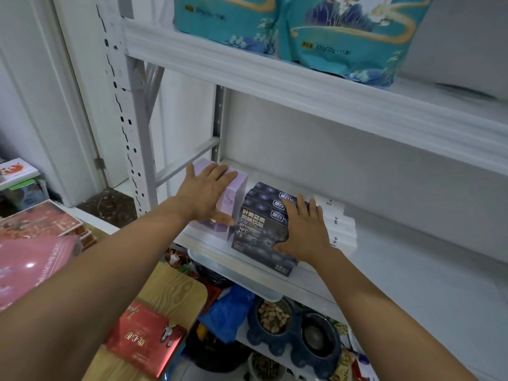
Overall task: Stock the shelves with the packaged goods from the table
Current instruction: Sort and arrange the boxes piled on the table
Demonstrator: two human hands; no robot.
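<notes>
Two hands on boxes on the middle shelf (412,270).
Left hand (206,193) lies flat, fingers straight, atop the lilac box (232,198); just right, the right hand (305,229) rests spread on the dark boxes (255,232), white boxes (341,226) just beyond.

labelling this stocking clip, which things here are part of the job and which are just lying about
Job: left hand on lilac box; right hand on dark drink boxes; white boxes beside them; middle shelf; red box on table.
Lying about: pet bowls, blue bag under the shelf.
</notes>
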